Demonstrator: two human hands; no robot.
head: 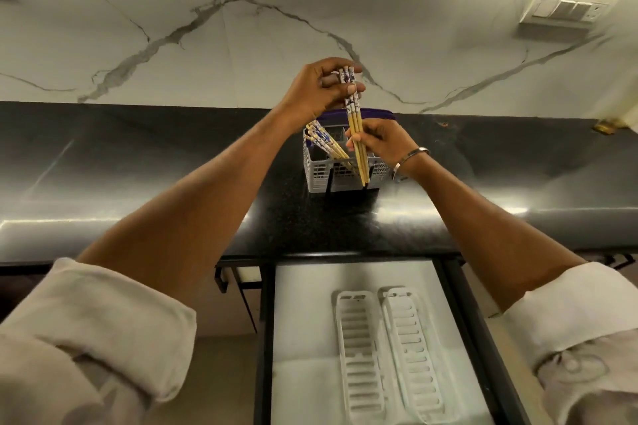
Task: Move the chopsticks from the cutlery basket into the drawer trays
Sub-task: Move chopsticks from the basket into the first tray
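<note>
A grey slotted cutlery basket point(319, 171) with a purple handle stands on the black counter. My left hand point(319, 88) pinches the patterned tops of a small bundle of wooden chopsticks point(355, 129), held upright above the basket. My right hand point(381, 141) grips the same bundle lower down, at its bare wooden part. Several more chopsticks point(326, 143) with blue-and-white tops lean to the left inside the basket. Below the counter, an open drawer point(300, 314) holds two long white slotted trays point(359, 359), side by side, with nothing in them.
The black counter point(138, 183) runs the full width, with a marble wall behind it. A switch plate point(569, 7) sits on the wall at the upper right. A brass object point(606, 126) lies at the counter's far right. The drawer's dark frame point(473, 338) borders the trays.
</note>
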